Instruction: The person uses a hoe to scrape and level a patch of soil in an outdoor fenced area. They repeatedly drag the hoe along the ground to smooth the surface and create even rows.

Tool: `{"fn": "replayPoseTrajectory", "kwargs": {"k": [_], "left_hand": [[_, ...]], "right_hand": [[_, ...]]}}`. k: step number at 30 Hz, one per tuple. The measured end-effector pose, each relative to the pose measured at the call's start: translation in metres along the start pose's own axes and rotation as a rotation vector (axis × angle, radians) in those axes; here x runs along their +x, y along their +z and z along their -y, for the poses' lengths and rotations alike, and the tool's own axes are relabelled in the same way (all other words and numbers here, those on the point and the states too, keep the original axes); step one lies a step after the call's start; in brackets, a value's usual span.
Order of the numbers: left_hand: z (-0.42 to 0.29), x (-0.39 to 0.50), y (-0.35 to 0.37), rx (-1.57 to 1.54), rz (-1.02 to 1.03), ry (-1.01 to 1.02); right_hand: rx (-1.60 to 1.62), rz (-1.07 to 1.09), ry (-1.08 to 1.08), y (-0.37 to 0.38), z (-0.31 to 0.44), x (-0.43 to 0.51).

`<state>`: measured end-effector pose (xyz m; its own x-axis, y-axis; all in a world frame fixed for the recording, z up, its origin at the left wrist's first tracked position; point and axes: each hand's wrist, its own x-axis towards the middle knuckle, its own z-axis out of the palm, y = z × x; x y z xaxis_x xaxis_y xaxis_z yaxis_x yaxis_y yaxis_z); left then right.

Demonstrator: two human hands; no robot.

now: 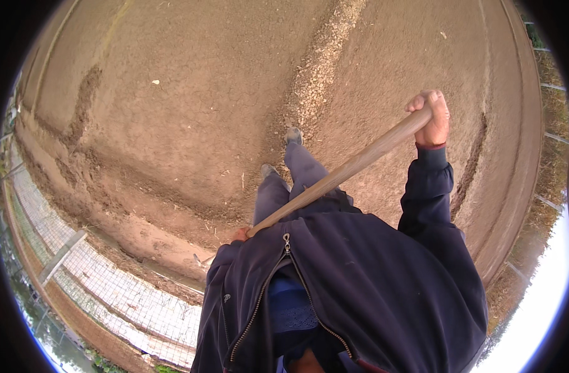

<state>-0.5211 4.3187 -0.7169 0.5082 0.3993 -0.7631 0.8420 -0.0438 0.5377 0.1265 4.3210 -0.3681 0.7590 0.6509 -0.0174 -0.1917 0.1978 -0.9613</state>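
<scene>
A long wooden tool handle point(350, 172) slants across the front of my body. My right hand point(433, 116) is wrapped around its upper end, out to the right with the arm bent. Lower down, at my left hip, my left hand point(240, 234) closes on the same handle; only part of that hand shows past the jacket. The tool's working end is hidden behind my left side, so its kind cannot be told. My shoes point(294, 135) stand on bare soil, at the near end of a strip of pale clods point(315, 77).
Brown soil point(210, 93) spreads ahead, with a dark furrow point(86, 102) at the left and another point(471, 163) at the right. A wire mesh fence point(135, 303) with a post point(63, 256) runs along the lower left. Dry growth point(552, 172) and posts line the right rim.
</scene>
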Motion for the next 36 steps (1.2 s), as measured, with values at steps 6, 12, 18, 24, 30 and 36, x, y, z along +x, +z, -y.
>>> {"fn": "replayPoseTrajectory", "kwargs": {"k": [6, 12, 18, 24, 30, 36], "left_hand": [[-0.023, -0.001, 0.012, -0.039, 0.047, -0.152], [-0.063, 0.019, 0.012, -0.009, 0.005, -0.268], [-0.099, 0.060, 0.023, 0.065, 0.073, -0.387], [-0.149, 0.071, 0.000, -0.005, 0.045, -0.308], [-0.175, 0.097, 0.003, 0.003, -0.049, -0.387], [-0.159, 0.115, 0.003, -0.046, -0.016, -0.300]], "right_hand": [[-0.046, 0.013, 0.039, -0.002, -0.002, 0.019], [-0.008, 0.084, 0.096, -0.003, -0.028, 0.101], [-0.016, 0.051, 0.172, -0.028, -0.045, 0.181], [0.003, 0.068, 0.171, -0.038, -0.046, 0.242], [0.063, 0.108, 0.152, -0.037, -0.030, 0.275], [0.034, 0.102, 0.105, -0.034, -0.015, 0.259]]}}
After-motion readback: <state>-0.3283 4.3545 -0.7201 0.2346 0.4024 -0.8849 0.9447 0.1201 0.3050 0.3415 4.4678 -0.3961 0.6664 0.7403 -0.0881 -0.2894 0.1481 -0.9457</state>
